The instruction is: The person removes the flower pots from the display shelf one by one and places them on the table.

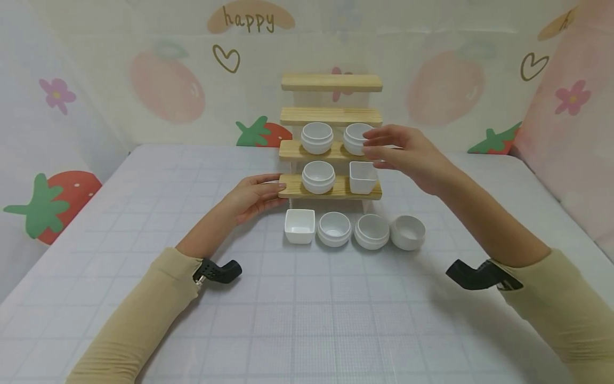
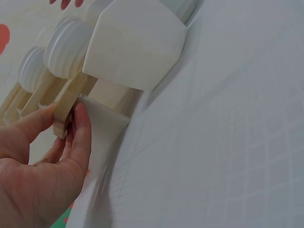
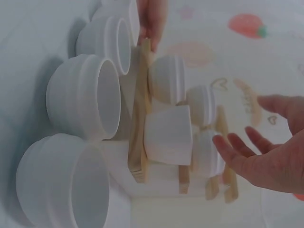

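4 white pots [image 1: 334, 239] are standing in a row on the surface [image 1: 345, 325], beside the front edge of the rack [image 1: 331, 116]. I'm pinching the left end of the lowest shelf [image 1: 342, 189] with my left hand [image 1: 254, 197]; that shelf is carrying 1 round pot [image 1: 318, 181] and 1 square pot [image 1: 362, 180]. My right hand [image 1: 408, 157] is hovering, fingers parted, gripping nothing, beside another round pot [image 1: 354, 141] near the right end of the 2nd shelf [image 1: 338, 153]; I'm not making out contact.

Reaches in from seven o'clock with the left forearm [image 1: 209, 228], slanting toward one. Pinches with the left hand [image 1: 256, 198], setting the thumb [image 2: 37, 122] against bent fingers [image 2: 83, 130]. Reaches in from four o'clock with the right forearm [image 1: 489, 221], slanting toward ten. Holds the right hand [image 1: 410, 153] raised, with parted fingers loosely bent and pointing toward nine.
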Tool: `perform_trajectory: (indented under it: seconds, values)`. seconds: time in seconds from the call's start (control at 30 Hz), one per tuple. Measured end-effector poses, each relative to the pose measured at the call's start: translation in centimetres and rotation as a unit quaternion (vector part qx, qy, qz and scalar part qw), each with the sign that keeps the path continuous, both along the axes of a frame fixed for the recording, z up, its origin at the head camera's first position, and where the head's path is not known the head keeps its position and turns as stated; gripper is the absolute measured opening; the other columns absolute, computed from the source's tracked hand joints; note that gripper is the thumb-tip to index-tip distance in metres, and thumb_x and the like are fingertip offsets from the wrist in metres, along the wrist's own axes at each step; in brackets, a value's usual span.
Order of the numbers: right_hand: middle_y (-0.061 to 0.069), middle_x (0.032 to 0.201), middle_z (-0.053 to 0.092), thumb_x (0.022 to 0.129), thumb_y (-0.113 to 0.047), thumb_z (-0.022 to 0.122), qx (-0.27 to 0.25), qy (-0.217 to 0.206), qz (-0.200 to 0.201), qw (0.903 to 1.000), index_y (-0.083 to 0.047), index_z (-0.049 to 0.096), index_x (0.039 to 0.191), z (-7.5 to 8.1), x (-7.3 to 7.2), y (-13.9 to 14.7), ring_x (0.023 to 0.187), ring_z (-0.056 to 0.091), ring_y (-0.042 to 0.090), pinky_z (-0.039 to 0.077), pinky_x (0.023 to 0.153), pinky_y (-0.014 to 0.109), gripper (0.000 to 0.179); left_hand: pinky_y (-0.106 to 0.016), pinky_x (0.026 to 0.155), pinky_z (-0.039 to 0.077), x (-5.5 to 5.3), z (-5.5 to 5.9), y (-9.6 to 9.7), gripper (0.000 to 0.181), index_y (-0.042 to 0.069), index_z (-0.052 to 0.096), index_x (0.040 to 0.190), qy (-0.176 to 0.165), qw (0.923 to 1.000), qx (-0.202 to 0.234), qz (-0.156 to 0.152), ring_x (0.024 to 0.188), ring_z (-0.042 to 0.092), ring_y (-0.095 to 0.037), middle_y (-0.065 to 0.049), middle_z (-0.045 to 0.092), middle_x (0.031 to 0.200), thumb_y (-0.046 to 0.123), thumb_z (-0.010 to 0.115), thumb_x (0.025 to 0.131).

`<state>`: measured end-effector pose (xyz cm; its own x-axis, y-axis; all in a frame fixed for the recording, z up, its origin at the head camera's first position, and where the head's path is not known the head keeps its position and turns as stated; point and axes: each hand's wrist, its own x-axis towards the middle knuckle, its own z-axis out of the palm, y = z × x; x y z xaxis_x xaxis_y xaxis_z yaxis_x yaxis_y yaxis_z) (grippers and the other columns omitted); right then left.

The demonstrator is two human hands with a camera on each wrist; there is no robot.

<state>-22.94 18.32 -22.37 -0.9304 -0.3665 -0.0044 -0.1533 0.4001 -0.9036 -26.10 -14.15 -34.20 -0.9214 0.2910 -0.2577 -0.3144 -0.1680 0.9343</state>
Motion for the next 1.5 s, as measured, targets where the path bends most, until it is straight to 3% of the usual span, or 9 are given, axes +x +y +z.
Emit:
perform_trajectory:
  seconds: [0.37, 0.77, 1.5]
  values:
    - [0.02, 0.153, 0.05, 0.108, -0.016, 0.061, -0.017, -0.012, 0.0, 0.9998, 0.001, 0.048, 0.153, 0.1, -0.2, -1.4, 0.135, 0.057, 0.035, 0.048, 0.12, 0.05, 0.05, -0.025, 0.091, 0.064, -0.1, -0.1, 0.0, 0.06, -0.006, 0.026, 0.163, 0.001, 1.0, 0.006, -0.001, 0.093, 0.071, -0.011, -0.028, 0.036, 0.16, -0.003, 0.05, 0.109]
    - [0.022, 0.15, 0.053, 0.105, -0.014, 0.063, -0.036, -0.01, 0.005, 0.9993, 0.004, 0.05, 0.15, -0.3, -0.6, -3.0, 0.134, 0.057, 0.035, 0.05, 0.118, 0.05, 0.05, -0.025, 0.093, 0.064, 0.0, 0.0, 0.0, 0.06, -0.006, 0.026, 0.163, 0.0, 1.0, 0.009, -0.003, 0.093, 0.072, -0.011, -0.028, 0.037, 0.16, -0.003, 0.051, 0.109]
    - [0.024, 0.153, 0.051, 0.105, -0.011, 0.063, -0.003, -0.012, -0.011, 0.9999, 0.008, 0.047, 0.15, -0.7, -1.6, -5.8, 0.14, 0.052, 0.036, 0.048, 0.12, 0.049, 0.051, -0.024, 0.09, 0.064, 0.0, 0.0, -0.1, 0.06, -0.006, 0.026, 0.164, -0.003, 1.0, 0.008, -0.001, 0.092, 0.072, -0.01, -0.029, 0.036, 0.161, -0.003, 0.051, 0.109]
